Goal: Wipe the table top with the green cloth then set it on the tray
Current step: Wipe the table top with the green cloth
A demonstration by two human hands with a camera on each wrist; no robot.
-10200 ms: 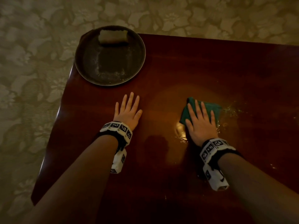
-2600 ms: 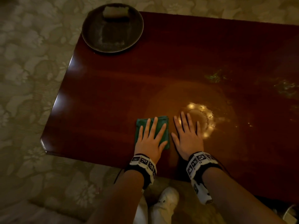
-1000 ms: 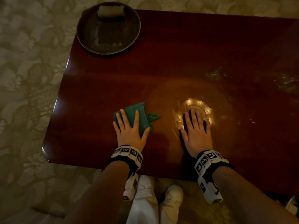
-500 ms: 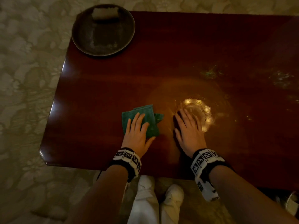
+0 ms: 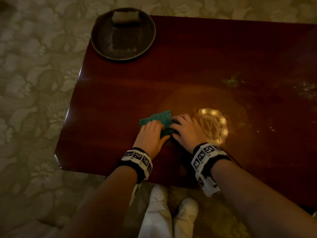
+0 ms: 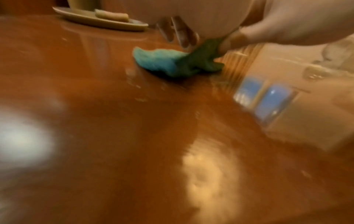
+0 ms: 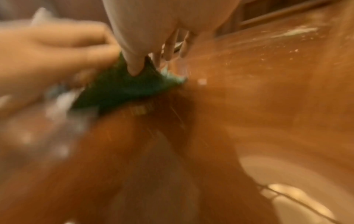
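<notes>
While both hands meet on the green cloth point(image 5: 160, 120) near the front edge of the table point(image 5: 214, 54), the wiping stage appears unfinished. The left hand point(image 5: 151, 134) lies on the left part of the cloth with its fingers bent over it; whether they grip or only press cannot be told from the head view. The right hand point(image 5: 186, 130) has its fingers curled onto the right part of the cloth, and the right wrist view shows its thumb point(image 7: 134, 65) pressed into the fabric, so it appears to pinch the cloth. The cloth is bunched between the 2 hands and rests on the table top, left of the front edge's midpoint.

Just right of the right hand, a glossy smeared patch point(image 5: 213, 125) shows on the wood. Further marks point(image 5: 230, 81) lie toward the right edge, well apart from the cloth. These suggest more wiping is needed there.

The tray point(image 5: 145, 42) sits at the far left corner, carrying 1 pale block point(image 5: 125, 17) near its far rim. The cloth is well apart from it, so step 2, setting the cloth on the tray, is not yet begun
</notes>
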